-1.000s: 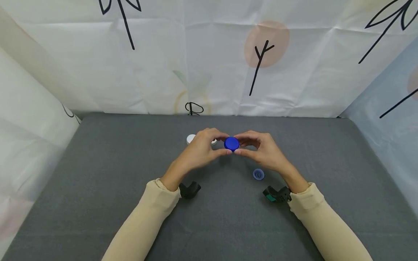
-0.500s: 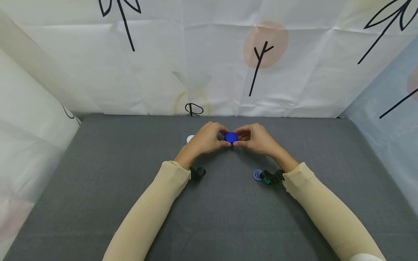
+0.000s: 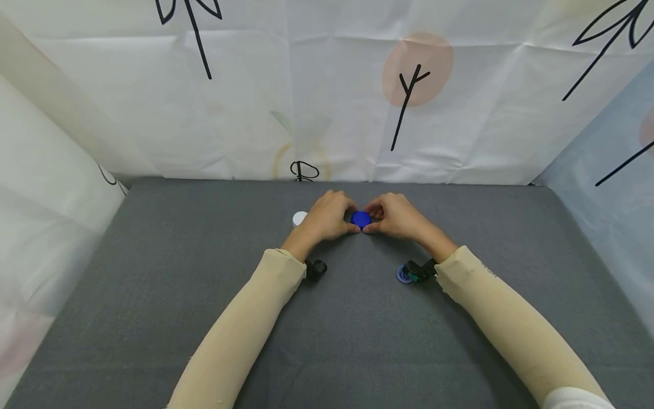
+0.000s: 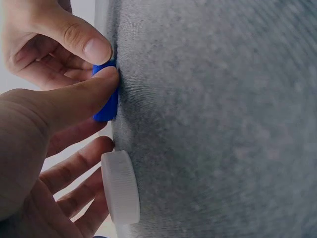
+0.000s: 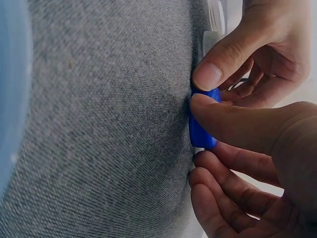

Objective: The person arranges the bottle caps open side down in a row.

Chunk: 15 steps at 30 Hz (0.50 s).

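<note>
Between my two hands is a round blue screw cap (image 3: 361,219), lying flat right at the grey cloth. My left hand (image 3: 327,216) pinches it from the left, thumb at the near side. From the right, my right hand (image 3: 401,217) pinches the same cap, and both thumb tips meet along its near edge in the wrist views. A white ribbed cap (image 4: 120,186) is close to the left hand's lower fingers. In the right wrist view, a white ribbed cap (image 5: 210,42) shows behind the left thumb, with a pale rounded thing (image 5: 216,17) beyond it.
A light blue cap (image 3: 401,276) lies nearer the body, partly covered by the right wrist's black camera (image 3: 419,271). The left wrist's camera (image 3: 315,270) hangs low over the grey tabletop (image 3: 352,341). White printed sheets (image 3: 337,74) wall in the back and sides.
Both hands have moved forward with the blue cap and lowered it to the cloth. The right wrist's camera now overlaps the light blue cap.
</note>
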### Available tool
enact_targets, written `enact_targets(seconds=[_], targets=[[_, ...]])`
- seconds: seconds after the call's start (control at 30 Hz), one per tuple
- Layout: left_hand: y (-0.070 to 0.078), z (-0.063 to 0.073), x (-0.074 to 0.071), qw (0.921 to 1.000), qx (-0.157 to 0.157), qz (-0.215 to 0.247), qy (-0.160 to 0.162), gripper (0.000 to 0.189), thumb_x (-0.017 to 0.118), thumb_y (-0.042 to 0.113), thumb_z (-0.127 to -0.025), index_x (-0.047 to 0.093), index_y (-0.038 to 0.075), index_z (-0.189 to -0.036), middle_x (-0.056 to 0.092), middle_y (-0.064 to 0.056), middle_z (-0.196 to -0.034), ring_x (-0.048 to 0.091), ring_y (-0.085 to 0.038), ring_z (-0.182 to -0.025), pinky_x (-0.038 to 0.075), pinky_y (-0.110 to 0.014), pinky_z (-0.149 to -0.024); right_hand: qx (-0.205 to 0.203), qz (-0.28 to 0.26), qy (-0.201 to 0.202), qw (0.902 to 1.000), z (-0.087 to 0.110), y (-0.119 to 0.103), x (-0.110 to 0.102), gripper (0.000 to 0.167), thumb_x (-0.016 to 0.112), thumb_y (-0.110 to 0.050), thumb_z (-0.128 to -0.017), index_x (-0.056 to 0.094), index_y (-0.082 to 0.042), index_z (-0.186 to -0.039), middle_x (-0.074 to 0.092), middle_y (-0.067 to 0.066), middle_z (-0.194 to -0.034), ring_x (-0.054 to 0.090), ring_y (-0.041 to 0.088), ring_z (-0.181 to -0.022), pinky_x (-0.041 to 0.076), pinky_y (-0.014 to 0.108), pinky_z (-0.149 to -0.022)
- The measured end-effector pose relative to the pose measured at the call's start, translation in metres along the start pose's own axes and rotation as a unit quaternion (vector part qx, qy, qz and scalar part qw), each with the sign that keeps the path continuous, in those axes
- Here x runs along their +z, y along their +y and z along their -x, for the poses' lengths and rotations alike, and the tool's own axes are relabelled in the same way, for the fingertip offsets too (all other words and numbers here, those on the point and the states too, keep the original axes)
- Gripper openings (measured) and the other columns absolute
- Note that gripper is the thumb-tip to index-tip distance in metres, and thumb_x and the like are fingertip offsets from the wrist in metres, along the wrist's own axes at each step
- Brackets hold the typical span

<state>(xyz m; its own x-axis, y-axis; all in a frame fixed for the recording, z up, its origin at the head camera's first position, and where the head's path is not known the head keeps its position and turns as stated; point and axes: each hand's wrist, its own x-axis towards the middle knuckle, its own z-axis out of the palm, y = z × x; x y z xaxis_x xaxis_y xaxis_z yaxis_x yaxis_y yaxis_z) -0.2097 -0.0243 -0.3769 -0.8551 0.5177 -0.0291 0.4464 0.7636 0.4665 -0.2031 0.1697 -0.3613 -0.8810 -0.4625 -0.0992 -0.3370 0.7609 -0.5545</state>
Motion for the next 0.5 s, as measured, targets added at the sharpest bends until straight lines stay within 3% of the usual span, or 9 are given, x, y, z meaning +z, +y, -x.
enact_targets(seconds=[0.37, 0.5], targets=[[-0.0001, 0.0030, 0.0001, 0.9999, -0.009, -0.008, -0.003, 0.044, 0.083, 0.035, -0.087, 0.073, 0.011, -0.122, 0.061, -0.006, -0.120, 0.051, -0.025, -0.108, 0.044, -0.042, -0.096, -0.001, 0.006, 0.002, 1.0000, 0.0010, -0.0010, 0.0006, 0.041, 0.086, -0.015, -0.083, 0.073, 0.003, -0.117, 0.072, 0.014, -0.103, 0.066, 0.028, -0.096, 0.053, 0.044, -0.084], [0.0014, 0.0085, -0.0013, 0.9999, -0.007, -0.005, 0.012, 0.049, 0.083, 0.037, -0.087, 0.071, 0.009, -0.125, 0.060, -0.007, -0.124, 0.051, -0.026, -0.112, 0.043, -0.043, -0.099, -0.008, 0.003, 0.007, 0.9999, 0.0056, 0.0002, -0.0002, 0.044, 0.086, -0.016, -0.084, 0.071, 0.004, -0.121, 0.071, 0.015, -0.107, 0.066, 0.030, -0.099, 0.053, 0.046, -0.086]])
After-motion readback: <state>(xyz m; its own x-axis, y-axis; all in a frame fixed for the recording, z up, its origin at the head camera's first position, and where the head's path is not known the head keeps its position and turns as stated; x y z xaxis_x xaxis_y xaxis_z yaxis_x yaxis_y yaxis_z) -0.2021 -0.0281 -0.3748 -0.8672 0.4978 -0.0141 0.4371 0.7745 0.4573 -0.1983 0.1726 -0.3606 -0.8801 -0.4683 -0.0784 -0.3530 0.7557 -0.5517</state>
